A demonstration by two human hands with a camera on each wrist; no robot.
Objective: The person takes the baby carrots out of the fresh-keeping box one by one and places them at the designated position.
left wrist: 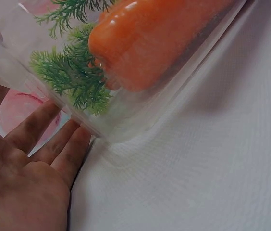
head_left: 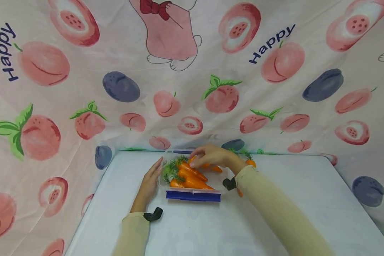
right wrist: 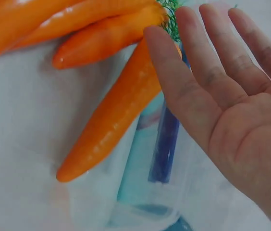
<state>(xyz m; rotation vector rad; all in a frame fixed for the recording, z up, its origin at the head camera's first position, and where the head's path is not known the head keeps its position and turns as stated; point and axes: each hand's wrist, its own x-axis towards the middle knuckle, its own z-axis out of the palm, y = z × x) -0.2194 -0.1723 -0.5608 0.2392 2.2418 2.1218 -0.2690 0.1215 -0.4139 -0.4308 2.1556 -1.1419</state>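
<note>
A clear plastic box (head_left: 225, 174) with a blue clip flap (head_left: 193, 196) along its near side stands on the white table. Several orange carrots (head_left: 195, 182) with green feathery tops (head_left: 170, 170) lie in it. My left hand (head_left: 151, 181) rests its fairly straight fingers against the left wall, seen through the clear plastic in the left wrist view. Above the box's far part is my right hand (head_left: 209, 156), its fingers (right wrist: 203, 72) extended. One slanting carrot (right wrist: 111, 115) lies beside these fingers, and I see no grip on it.
More carrots (head_left: 251, 163) lie on the table to the right of the box, partly behind the right forearm. White tabletop (head_left: 294, 185) extends to the right. A fruit-printed cloth (head_left: 192, 89) rises behind the table and along its sides.
</note>
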